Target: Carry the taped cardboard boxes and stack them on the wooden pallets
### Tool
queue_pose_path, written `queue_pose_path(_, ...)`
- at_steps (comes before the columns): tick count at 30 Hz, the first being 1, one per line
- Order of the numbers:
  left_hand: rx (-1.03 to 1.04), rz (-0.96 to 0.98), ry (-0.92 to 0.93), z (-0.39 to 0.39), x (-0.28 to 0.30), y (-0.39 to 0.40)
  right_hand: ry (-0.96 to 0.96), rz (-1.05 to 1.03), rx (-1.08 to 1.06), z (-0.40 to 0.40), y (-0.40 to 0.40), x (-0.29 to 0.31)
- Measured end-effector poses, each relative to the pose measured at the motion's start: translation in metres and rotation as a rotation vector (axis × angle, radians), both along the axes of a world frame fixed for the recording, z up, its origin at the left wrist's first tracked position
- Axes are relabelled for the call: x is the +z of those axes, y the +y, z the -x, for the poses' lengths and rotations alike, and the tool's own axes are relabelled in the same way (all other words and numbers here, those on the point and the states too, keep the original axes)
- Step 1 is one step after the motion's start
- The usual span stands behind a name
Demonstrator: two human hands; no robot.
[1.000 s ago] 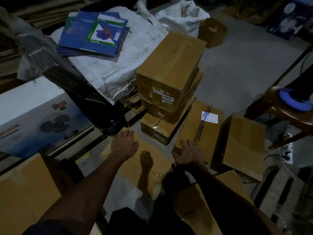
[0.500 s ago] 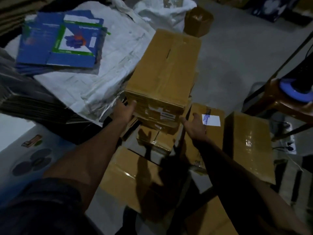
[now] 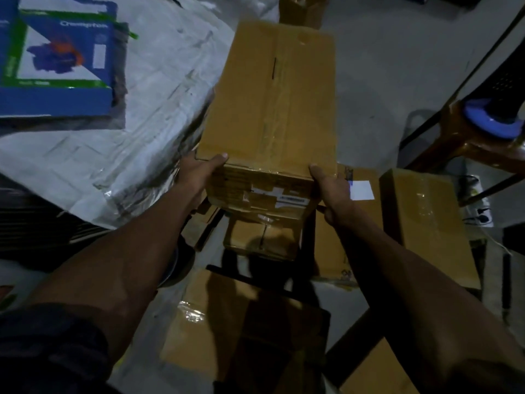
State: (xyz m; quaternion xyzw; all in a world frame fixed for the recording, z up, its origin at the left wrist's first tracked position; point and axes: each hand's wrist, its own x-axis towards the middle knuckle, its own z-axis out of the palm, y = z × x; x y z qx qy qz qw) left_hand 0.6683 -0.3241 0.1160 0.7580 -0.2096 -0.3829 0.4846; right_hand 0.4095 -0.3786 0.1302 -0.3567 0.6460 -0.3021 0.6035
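Forearms lead forward to the left hand point(image 3: 199, 173) and right hand point(image 3: 331, 184), each clamped on a near corner of the long brown taped cardboard box point(image 3: 272, 109), thumbs on top, likely for lifting it off the stacked boxes point(image 3: 261, 237) beneath

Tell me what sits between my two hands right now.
In the head view, the top taped brown cardboard box lies between the left hand and right hand, each gripping a near corner.
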Motion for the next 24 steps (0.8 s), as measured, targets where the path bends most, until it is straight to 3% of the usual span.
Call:
queue_pose_path(7, -0.039, 0.099, 0.118, 0.002, 0.003, 0.004, -0.064, 0.066, -0.041, -0.003, 0.000, -0.012)
queue_pose_path(12, -0.034, 0.132, 0.097, 0.016, 0.024, 0.021, -0.078, 0.036, -0.063, 0.005, 0.019, 0.003)
queue_pose_path(24, 0.043, -0.008, 0.156, 0.042, 0.030, 0.174, -0.126, 0.002, -0.056, 0.043, 0.173, 0.023)
